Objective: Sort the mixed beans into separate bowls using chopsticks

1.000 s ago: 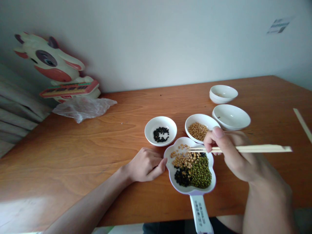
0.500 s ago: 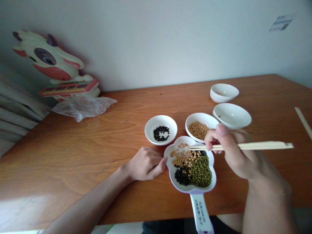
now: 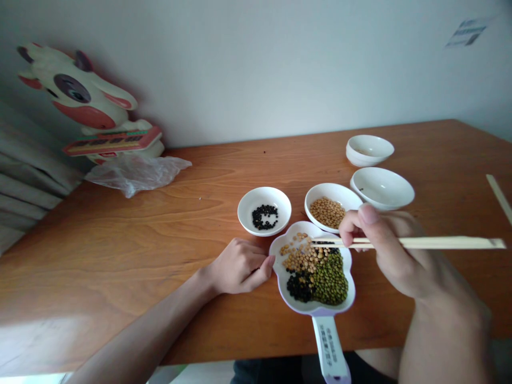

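A white, purple-rimmed dish with a handle holds yellow soybeans, black beans and green mung beans. At its left rim, my left hand has curled fingers, with the thumb against the edge. My right hand is closed around a pair of wooden chopsticks. Their tips are close together over the soybeans at the back of the dish; whether a bean is between them I cannot tell. Behind stand a white bowl of black beans and another bowl of soybeans.
Two more white bowls, a nearer one with a dark speck inside and a farther one, stand at the right back. A cow-shaped toy keyboard and a clear plastic bag are at the left. A pale strip lies far right.
My right hand has shifted slightly right, and the chopsticks' back end reaches farther right. Their tips stay over the same part of the dish. My left hand keeps its place at the rim.
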Demonstrator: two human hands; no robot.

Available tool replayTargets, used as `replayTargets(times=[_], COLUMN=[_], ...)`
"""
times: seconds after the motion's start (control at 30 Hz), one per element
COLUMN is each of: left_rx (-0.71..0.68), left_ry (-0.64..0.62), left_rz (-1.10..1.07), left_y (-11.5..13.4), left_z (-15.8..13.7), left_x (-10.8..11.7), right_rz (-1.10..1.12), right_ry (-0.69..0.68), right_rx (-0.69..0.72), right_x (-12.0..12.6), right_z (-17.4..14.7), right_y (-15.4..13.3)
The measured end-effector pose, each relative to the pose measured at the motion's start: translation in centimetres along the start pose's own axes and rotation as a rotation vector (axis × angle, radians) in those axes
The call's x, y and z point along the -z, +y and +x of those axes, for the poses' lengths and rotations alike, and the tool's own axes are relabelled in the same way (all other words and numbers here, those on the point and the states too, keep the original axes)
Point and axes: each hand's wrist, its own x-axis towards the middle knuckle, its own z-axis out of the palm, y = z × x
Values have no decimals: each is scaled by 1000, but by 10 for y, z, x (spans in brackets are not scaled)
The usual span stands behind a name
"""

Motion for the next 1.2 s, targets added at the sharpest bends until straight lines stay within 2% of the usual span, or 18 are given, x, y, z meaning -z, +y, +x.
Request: replayTargets(times=[0.37,1.2], left_rx=[-1,0], left_ry=[-3,-8], left_rz=[2,17], left_y=[0,4], left_z=[2,4], left_x=[-1,0], right_rz=[11,73], right_ry=[-6,-23], right_rx=[54,68], right_x=[-5,-11], right_z=[5,9], right_y=[-3,0])
